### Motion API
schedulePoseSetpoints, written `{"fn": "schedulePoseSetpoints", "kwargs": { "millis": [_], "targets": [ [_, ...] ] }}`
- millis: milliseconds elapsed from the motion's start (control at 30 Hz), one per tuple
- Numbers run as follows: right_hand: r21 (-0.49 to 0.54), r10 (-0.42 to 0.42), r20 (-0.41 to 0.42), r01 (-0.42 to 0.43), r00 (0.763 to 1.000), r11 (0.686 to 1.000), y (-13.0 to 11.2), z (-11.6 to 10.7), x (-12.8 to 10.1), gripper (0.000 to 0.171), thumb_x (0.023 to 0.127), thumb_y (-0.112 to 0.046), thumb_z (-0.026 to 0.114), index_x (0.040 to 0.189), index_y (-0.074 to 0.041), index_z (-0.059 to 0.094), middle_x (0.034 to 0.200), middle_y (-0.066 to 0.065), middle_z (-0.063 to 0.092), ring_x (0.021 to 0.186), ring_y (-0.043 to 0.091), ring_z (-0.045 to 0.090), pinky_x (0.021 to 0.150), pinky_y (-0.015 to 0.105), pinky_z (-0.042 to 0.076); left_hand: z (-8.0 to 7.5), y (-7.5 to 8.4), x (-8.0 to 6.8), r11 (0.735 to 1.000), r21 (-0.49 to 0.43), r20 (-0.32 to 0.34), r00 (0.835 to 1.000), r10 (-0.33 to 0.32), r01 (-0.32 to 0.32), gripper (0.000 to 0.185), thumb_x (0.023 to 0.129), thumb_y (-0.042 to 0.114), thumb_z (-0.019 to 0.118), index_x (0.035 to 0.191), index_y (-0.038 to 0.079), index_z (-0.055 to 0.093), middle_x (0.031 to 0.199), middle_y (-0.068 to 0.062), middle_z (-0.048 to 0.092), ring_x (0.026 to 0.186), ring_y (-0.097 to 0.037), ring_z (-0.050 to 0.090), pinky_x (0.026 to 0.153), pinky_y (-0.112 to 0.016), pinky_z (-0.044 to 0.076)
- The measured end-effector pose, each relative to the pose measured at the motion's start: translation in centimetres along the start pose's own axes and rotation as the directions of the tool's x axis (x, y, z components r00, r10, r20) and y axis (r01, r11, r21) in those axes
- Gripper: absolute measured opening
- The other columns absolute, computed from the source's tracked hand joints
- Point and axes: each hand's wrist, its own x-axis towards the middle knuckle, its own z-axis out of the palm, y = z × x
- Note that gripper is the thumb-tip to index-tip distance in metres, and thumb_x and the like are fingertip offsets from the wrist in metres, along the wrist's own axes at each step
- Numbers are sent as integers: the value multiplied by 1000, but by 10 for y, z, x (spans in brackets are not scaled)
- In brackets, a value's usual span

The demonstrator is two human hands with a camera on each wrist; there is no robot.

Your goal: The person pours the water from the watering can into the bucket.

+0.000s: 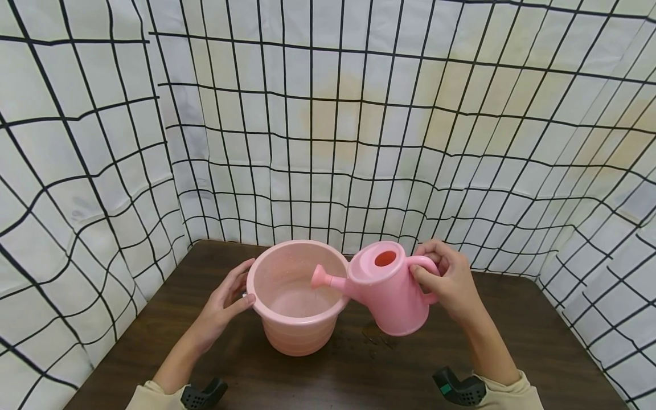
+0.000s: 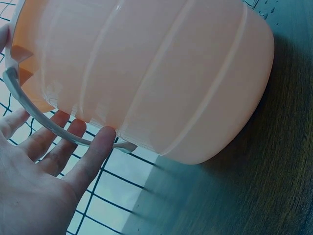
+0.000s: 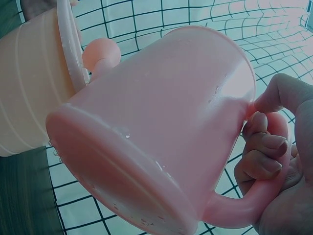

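Note:
A pale pink bucket (image 1: 302, 320) stands on the table. My left hand (image 1: 217, 310) holds it at its left side, thumb at the rim; in the left wrist view the fingers (image 2: 93, 152) reach the outer wall by the white handle (image 2: 36, 113). My right hand (image 1: 451, 279) grips the handle of a pink watering can (image 1: 394, 302), fingers curled round it. The can is raised and tilted left, its sprinkler head (image 1: 320, 277) over the bucket's opening, with faint thin streaks beneath. Droplets cling to the can's base (image 3: 122, 181) in the right wrist view.
The dark wooden table (image 1: 389, 376) has a small wet patch (image 1: 379, 335) below the can. White sheeting with a black grid (image 1: 333, 142) stands behind the table and along both sides.

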Motion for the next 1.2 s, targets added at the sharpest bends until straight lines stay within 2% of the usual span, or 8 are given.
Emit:
{"fn": "schedulePoseSetpoints", "kwargs": {
  "millis": [733,1200],
  "targets": [
    [2,-1,1,1,1000,1000,0,-1,1,14,86,-1,65,98,0,57,73,-4,62,57,15,54,50,33,55,0,1,0,1000,1,-1,1000,-5,5,63,96,9,51,153,20,25,151,-18,38,126,-4,47,94,-17,46],
    [11,-22,0,22,1000,1000,0,0,1,14,85,1,65,97,1,58,71,-5,61,54,18,52,47,33,54,0,0,0,1000,-10,3,1000,3,-3,63,96,8,50,153,16,24,151,-20,37,125,0,48,94,-16,46]
  ]
}}
